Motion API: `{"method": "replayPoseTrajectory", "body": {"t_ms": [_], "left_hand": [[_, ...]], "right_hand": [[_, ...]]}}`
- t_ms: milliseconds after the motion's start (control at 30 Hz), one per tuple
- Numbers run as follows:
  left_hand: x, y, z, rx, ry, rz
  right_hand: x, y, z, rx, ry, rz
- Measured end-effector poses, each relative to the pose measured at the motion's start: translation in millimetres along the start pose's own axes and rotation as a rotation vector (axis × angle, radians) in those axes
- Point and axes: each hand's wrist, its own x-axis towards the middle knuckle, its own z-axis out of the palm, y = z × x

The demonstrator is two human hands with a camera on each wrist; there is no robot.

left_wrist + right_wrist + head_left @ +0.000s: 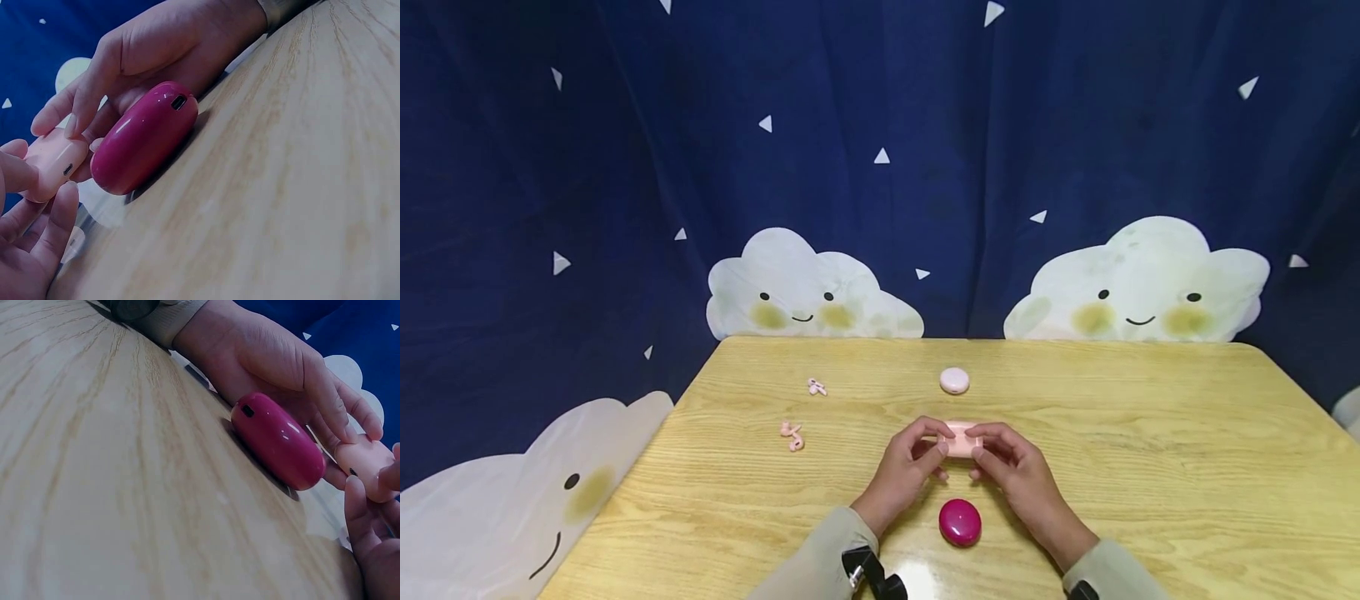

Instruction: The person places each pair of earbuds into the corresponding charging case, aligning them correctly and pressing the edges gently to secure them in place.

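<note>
A pink earbud case point(961, 438) is held between both hands at the middle of the table. My left hand point(904, 467) pinches its left end, thumb toward the near side and fingers on top. Its right end is gripped in the same way by my right hand point(1018, 477). A small dark charging port shows on the case point(57, 164) in the left wrist view. Just nearer, between the wrists, a glossy magenta case point(960, 522) rests on the table, its port facing the person. The fingers cover part of the pink case.
Beyond the hands lies a pale pink round case point(954, 381). To the left are a pair of pink earbuds point(792, 435) and, farther back, a paler pair point(817, 387). The wooden table point(1150, 433) ends at a blue curtain point(880, 100) with clouds.
</note>
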Motion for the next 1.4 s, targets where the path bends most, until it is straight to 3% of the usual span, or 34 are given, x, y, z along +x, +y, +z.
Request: {"method": "replayPoseTrajectory", "body": {"t_ms": [167, 367, 1000, 1233, 1400], "left_hand": [[-0.3, 0.3, 0.1, 0.001, 0.004, 0.016], [-1.3, -0.1, 0.0, 0.015, 0.001, -0.014], [-1.0, 0.0, 1.0, 0.004, 0.002, -0.027], [0.8, -2.3, 0.6, 0.014, -0.002, 0.029], [1.0, -0.7, 0.4, 0.023, 0.0, 0.021]], "right_hand": [[0.3, 0.3, 0.9, 0.001, 0.023, 0.02], [-0.7, -0.1, 1.0, 0.008, 0.044, 0.051], [-1.3, 0.8, 0.2, 0.01, 0.017, 0.002], [-0.1, 0.1, 0.2, 0.018, 0.02, 0.021], [0.6, -1.3, 0.3, 0.025, 0.024, 0.028]]}}
